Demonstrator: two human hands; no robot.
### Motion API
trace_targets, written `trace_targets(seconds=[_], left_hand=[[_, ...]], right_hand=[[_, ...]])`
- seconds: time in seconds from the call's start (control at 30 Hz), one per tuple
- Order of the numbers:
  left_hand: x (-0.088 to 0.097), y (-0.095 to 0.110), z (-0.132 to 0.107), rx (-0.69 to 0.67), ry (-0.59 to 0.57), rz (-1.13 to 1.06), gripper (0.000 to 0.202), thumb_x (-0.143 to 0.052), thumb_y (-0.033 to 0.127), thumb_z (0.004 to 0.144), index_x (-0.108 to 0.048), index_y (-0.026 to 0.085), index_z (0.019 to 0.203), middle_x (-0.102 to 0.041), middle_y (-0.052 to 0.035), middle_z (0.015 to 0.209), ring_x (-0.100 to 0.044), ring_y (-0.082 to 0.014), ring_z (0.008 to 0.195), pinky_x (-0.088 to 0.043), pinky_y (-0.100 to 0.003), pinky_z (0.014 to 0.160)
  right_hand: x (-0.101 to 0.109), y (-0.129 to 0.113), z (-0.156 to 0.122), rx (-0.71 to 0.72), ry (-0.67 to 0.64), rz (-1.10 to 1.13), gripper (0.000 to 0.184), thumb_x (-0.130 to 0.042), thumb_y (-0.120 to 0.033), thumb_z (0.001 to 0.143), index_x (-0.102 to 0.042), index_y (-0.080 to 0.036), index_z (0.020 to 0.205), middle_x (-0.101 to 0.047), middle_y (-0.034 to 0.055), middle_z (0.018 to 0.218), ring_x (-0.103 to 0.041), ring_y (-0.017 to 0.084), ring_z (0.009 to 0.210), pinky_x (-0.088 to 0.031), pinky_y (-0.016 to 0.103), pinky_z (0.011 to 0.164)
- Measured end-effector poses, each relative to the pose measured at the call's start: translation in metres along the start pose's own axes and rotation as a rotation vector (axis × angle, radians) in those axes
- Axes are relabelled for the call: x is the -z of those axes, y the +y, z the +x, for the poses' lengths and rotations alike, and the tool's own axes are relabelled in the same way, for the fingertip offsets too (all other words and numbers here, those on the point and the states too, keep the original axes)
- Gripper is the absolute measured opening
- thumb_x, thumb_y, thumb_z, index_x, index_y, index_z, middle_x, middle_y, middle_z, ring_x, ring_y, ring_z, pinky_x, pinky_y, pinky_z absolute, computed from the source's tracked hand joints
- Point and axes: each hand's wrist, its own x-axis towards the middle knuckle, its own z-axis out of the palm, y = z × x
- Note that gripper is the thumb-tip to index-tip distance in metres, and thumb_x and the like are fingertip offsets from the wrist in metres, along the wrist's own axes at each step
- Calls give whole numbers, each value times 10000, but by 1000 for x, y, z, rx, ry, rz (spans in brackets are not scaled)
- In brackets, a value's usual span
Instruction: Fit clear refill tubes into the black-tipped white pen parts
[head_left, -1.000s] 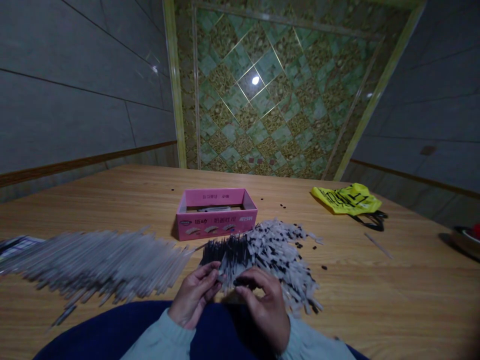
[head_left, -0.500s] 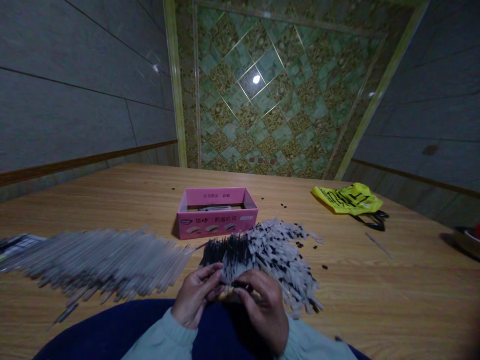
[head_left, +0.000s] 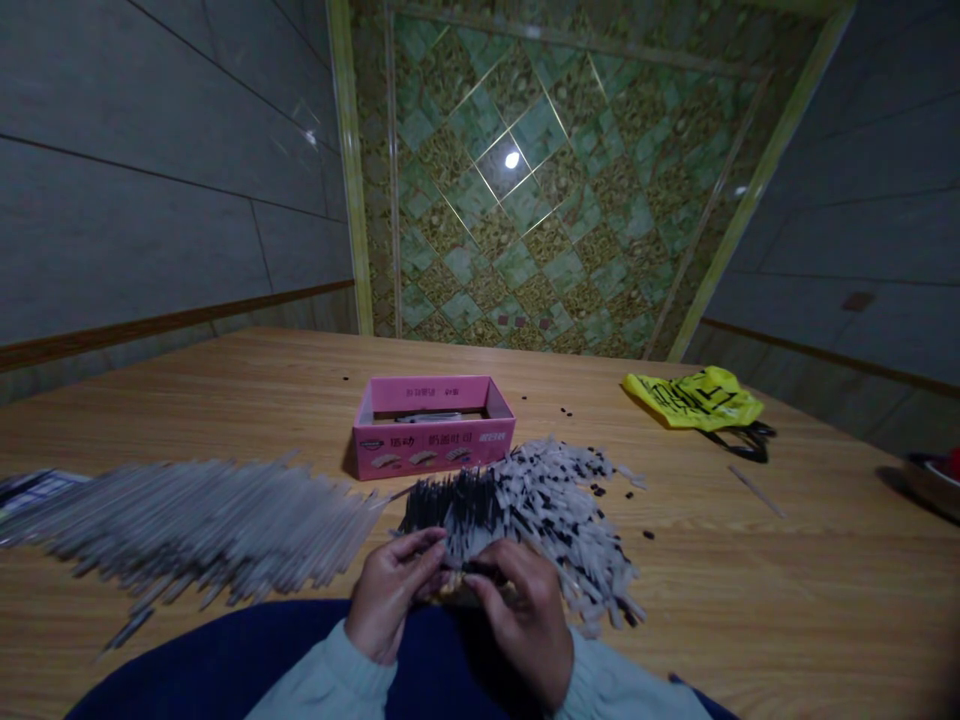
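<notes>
My left hand [head_left: 394,592] is closed in a pinch at the table's near edge, and what its fingertips hold is too small to make out. Close beside it, my right hand [head_left: 529,612] pinches a small dark piece [head_left: 474,567] between thumb and forefinger. Just beyond both hands lies a bundle of thin black-ended pieces [head_left: 454,500], roughly lined up. To its right spreads a loose heap of short translucent tubes with black ends [head_left: 570,520]. Long clear pen-like tubes [head_left: 217,520] lie side by side on the left.
Behind the piles stands an open pink box [head_left: 435,447] with a few slim items inside. A yellow bag [head_left: 694,397] with black straps lies at the right rear. One single tube [head_left: 756,491] rests on the wooden table [head_left: 750,590]. A bowl [head_left: 941,480] is partly visible at the right edge.
Almost nothing differs. Both hands keep their pinch in nearly the same place, with only a slight shift of the fingers and view.
</notes>
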Motion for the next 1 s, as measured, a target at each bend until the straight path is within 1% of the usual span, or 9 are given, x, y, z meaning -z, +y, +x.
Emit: trace_targets(seconds=[0.3,0.5,0.6,0.7,0.8,0.87,0.9,0.97,1.0], left_hand=[[0,-2,0,-15,36,-7,368,-842,250,451,-712,116,768,-699,-26,660,-632,-127,572,-528,-201,552],[0,-1,0,-32,25,28,366,-837,263,464,-710,114,774,-697,-31,636,-634,-128,549,-530,-206,556],[0,-2,1,-67,21,57,368,-838,270,457,-715,114,767,-700,-38,631,-637,-137,541,-530,-211,550],[0,-3,2,-90,13,73,363,-839,274,450,-720,120,756,-702,-40,632,-641,-146,541,-530,-214,541],[1,-4,2,-115,14,85,348,-839,269,450,-725,128,748,-703,-37,645,-651,-153,565,-532,-212,548],[1,-5,2,-123,17,89,341,-838,269,453,-727,135,746,-702,-34,645,-656,-158,576,-536,-215,558],[1,-5,2,-126,16,92,335,-837,271,456,-727,138,743,-702,-34,644,-657,-160,578,-538,-218,563],[0,-5,2,-145,11,109,313,-833,276,465,-729,140,727,-701,-34,653,-661,-166,588,-543,-223,571],[-1,-5,2,-161,9,122,301,-832,277,467,-730,140,715,-699,-33,661,-663,-168,591,-545,-224,572]], right_hand=[[-1,2,-1,-28,-20,-11,77,-545,-198,828,-616,-200,799,-625,29,743,-583,161,704,-416,253,647],[-1,4,0,-26,-23,-64,81,-541,-195,820,-617,-197,793,-622,32,722,-571,164,676,-406,256,629],[-2,5,-1,-47,-33,-93,72,-558,-202,811,-617,-197,770,-618,19,695,-564,154,649,-397,248,612],[-2,5,-1,-81,-46,-86,72,-569,-226,811,-620,-197,770,-623,14,696,-568,157,663,-388,245,614],[-3,5,-2,-129,-63,-70,140,-550,-272,834,-628,-194,748,-619,17,677,-567,162,674,-382,244,612],[-5,6,-2,-168,-63,-27,234,-533,-324,848,-616,-183,681,-595,14,625,-555,153,642,-376,235,586],[-7,6,-2,-207,-69,29,294,-516,-360,858,-598,-175,644,-575,10,588,-545,142,601,-371,225,554],[-13,8,-2,-346,-111,230,429,-447,-461,875,-540,-167,577,-518,-8,490,-494,110,462,-332,199,446],[-16,10,-2,-431,-145,357,483,-406,-512,877,-510,-167,555,-488,-19,445,-452,93,390,-293,186,391]])
